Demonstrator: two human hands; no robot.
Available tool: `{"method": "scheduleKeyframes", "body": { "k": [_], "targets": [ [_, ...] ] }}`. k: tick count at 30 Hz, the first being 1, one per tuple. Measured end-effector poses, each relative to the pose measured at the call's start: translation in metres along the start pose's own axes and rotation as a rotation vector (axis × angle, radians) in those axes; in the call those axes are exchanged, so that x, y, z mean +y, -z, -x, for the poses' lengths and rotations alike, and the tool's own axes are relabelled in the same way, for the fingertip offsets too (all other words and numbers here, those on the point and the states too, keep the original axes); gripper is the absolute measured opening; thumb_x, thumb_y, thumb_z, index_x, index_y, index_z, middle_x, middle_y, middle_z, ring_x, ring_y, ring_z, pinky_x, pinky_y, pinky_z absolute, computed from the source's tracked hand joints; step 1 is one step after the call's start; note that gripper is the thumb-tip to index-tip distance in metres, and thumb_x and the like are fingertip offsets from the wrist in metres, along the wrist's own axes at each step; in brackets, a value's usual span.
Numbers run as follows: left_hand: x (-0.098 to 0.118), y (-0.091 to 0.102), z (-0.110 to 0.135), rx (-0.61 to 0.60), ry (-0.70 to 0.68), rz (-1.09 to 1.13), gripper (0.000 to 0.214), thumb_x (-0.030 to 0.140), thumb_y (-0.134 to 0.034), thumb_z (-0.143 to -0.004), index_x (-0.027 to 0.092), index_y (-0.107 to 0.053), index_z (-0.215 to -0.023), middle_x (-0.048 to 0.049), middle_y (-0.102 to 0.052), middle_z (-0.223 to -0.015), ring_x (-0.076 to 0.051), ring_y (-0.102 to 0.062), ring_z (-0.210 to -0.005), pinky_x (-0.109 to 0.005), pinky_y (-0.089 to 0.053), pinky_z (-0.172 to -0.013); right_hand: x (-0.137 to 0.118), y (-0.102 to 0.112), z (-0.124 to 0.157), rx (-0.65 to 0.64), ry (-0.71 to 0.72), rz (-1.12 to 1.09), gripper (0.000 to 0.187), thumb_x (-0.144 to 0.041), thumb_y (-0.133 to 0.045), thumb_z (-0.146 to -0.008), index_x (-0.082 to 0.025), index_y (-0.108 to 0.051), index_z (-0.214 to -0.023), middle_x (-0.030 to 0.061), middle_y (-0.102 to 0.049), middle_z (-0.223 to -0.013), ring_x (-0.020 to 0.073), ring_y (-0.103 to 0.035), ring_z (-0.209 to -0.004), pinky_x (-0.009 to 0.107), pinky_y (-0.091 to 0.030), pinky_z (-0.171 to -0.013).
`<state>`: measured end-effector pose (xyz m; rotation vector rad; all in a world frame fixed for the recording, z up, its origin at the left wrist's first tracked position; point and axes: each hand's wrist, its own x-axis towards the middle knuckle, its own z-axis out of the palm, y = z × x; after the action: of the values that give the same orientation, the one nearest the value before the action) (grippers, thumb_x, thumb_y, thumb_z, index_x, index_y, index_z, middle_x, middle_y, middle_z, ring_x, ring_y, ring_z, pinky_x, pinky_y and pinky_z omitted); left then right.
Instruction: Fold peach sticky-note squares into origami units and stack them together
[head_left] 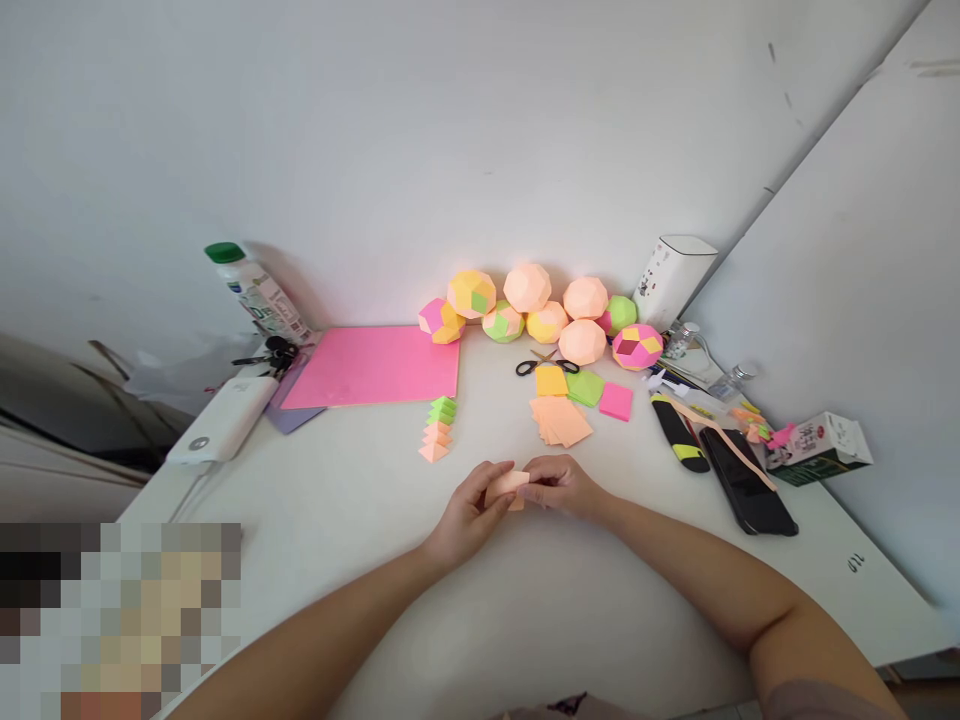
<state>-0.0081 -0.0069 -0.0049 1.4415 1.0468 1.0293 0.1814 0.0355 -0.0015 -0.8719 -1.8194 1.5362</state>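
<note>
Between both hands is a peach paper square (504,486), partly folded, over the near middle of the white table. My left hand (474,505) pinches its left side, thumb in front. The right side is gripped by my right hand (564,486), fingers bent around the edge. Just beyond lies a fanned stack of peach paper squares (562,424). Yellow (551,381), green (586,387) and pink paper squares (616,401) lie behind it. A row of folded green and peach paper pieces (436,432) sits left of the stack.
Several faceted paper balls (527,289) line the wall, with black-handled scissors (547,364) before them. At left are a pink board (375,366), a green-capped bottle (259,292) and a white power bank (223,420). A phone (748,482), a utility knife (679,432) and a carton (819,449) lie right.
</note>
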Motion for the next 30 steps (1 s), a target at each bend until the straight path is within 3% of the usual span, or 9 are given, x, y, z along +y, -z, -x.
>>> {"method": "scheduleKeyframes", "body": {
  "k": [6,14,19,27,30],
  "targets": [
    [-0.002,0.000,-0.001,0.013,0.005,-0.046,0.035,0.036,-0.054,-0.084,0.023,-0.057,-0.116,-0.0015,-0.048,-0.080,-0.014,-0.046,-0.067,-0.026,-0.041,-0.061,-0.007,-0.001,0.001,0.025,0.056,0.029,0.034,-0.038,-0.060,-0.082,-0.016,-0.059,-0.056,-0.0019,-0.045,-0.053,0.0107,-0.043,-0.052,0.025,-0.031,-0.049],
    [0.006,0.002,-0.003,-0.087,-0.014,-0.151,0.029,0.036,-0.048,-0.088,0.022,-0.064,-0.107,-0.0036,-0.058,-0.079,-0.017,-0.051,-0.073,-0.027,-0.041,-0.067,-0.001,-0.002,0.001,0.116,-0.041,-0.056,0.024,-0.038,-0.065,-0.078,-0.015,-0.061,-0.071,-0.0023,-0.049,-0.060,0.0082,-0.044,-0.050,0.022,-0.035,-0.046],
    [0.009,0.001,-0.003,-0.126,-0.003,-0.165,0.029,0.036,-0.045,-0.088,0.017,-0.066,-0.095,-0.0013,-0.054,-0.071,-0.013,-0.046,-0.063,-0.024,-0.038,-0.060,0.001,-0.002,-0.002,0.147,-0.084,-0.194,0.028,-0.038,-0.072,-0.070,-0.016,-0.059,-0.083,-0.0027,-0.053,-0.064,0.0079,-0.048,-0.052,0.020,-0.042,-0.045],
    [0.013,0.001,-0.003,-0.151,0.007,-0.153,0.034,0.039,-0.045,-0.088,0.015,-0.067,-0.095,0.0004,-0.051,-0.065,-0.011,-0.042,-0.059,-0.023,-0.037,-0.056,-0.002,-0.001,-0.001,0.117,-0.044,-0.182,0.019,-0.033,-0.071,-0.072,-0.015,-0.067,-0.079,-0.0019,-0.055,-0.061,0.0079,-0.048,-0.050,0.020,-0.041,-0.046],
    [0.011,-0.001,-0.001,-0.077,0.084,-0.118,0.035,0.040,-0.050,-0.085,0.016,-0.063,-0.106,0.0032,-0.048,-0.059,-0.010,-0.039,-0.052,-0.022,-0.034,-0.050,-0.002,0.000,-0.001,0.121,-0.027,-0.183,0.018,-0.031,-0.070,-0.073,-0.015,-0.067,-0.079,-0.0020,-0.055,-0.061,0.0075,-0.048,-0.049,0.020,-0.041,-0.046]
  ]
}}
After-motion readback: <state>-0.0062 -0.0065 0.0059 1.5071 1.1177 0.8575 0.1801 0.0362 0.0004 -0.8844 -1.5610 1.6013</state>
